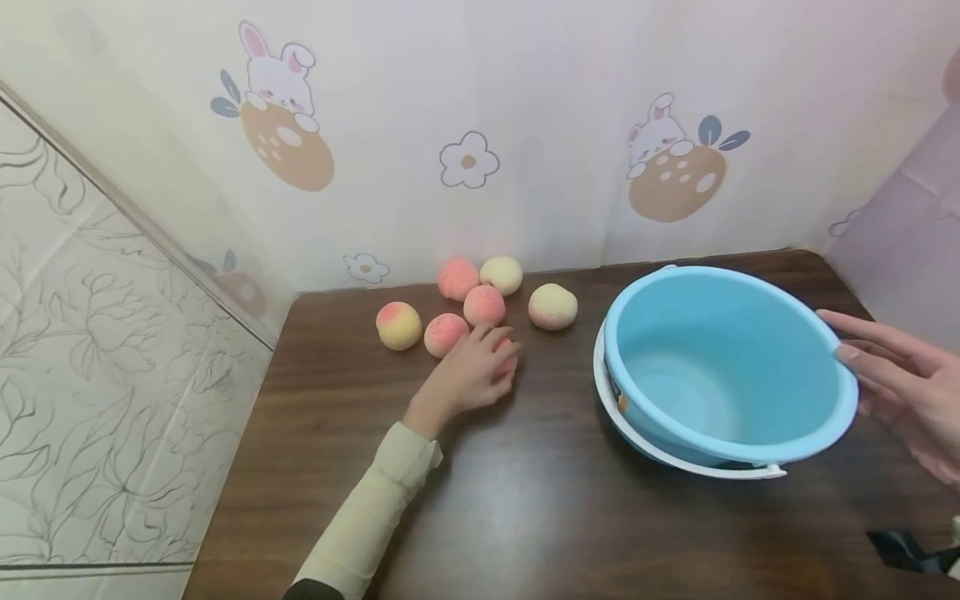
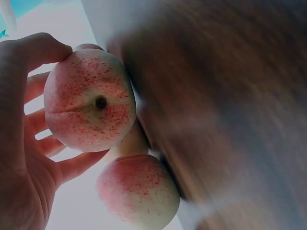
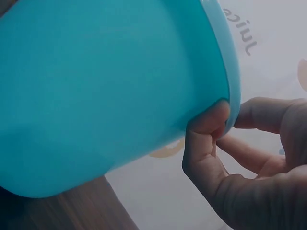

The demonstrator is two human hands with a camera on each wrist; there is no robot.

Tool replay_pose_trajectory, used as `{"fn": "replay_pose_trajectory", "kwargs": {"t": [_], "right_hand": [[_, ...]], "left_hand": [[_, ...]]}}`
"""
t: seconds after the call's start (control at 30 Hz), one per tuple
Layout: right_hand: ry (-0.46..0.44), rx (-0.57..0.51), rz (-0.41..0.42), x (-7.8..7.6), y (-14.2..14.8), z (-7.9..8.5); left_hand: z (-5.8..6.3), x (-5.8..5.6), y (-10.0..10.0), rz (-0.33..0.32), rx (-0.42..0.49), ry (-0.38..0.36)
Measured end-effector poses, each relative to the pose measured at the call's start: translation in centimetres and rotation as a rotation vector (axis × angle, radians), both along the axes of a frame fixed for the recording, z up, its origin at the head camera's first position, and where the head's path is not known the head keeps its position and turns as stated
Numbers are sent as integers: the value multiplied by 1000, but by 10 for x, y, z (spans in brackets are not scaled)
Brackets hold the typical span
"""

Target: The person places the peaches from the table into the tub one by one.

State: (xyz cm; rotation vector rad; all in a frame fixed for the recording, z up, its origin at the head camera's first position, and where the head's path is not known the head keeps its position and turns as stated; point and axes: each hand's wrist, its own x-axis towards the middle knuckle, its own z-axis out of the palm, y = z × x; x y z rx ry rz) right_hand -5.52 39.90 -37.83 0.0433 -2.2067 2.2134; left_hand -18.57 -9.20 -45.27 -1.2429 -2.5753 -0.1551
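My left hand (image 1: 467, 372) curls over a pink speckled peach (image 2: 88, 117) on the dark wooden table, thumb and fingers around it. Most of that peach is hidden under the hand in the head view. Just beyond lie more peaches: a pink one (image 1: 446, 336) nearest the fingers, two further pink ones, a yellow-red one (image 1: 399, 326) to the left and pale ones (image 1: 552, 307) behind and to the right. At the right, a light blue bucket (image 1: 757, 333) leans toward me, its rim pinched between thumb and fingers of my right hand (image 1: 911, 379).
The bucket's white handle (image 1: 697, 467) hangs down along its near side. A wall covering with rabbit pictures (image 1: 285, 108) rises right behind the table's back edge. Patterned white panels (image 1: 112, 400) stand on the left. Something black (image 1: 900, 550) shows at the lower right.
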Motion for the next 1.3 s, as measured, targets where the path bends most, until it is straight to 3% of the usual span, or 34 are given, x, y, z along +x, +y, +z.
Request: {"fn": "replay_pose_trajectory", "kwargs": {"t": [0.27, 0.43, 0.57, 0.9, 1.3], "right_hand": [[-47, 115, 18, -3, -13, 8], [-83, 75, 32, -4, -23, 9], [-102, 1, 93, -6, -28, 10], [-135, 151, 97, -8, -46, 13], [-141, 133, 152, -14, -62, 15]], "left_hand": [[17, 5, -1, 30, 21, 25], [28, 8, -4, 15, 49, 34], [35, 11, -8, 6, 88, 45], [52, 14, -20, 23, 159, 123], [85, 23, -31, 13, 206, 168]]}}
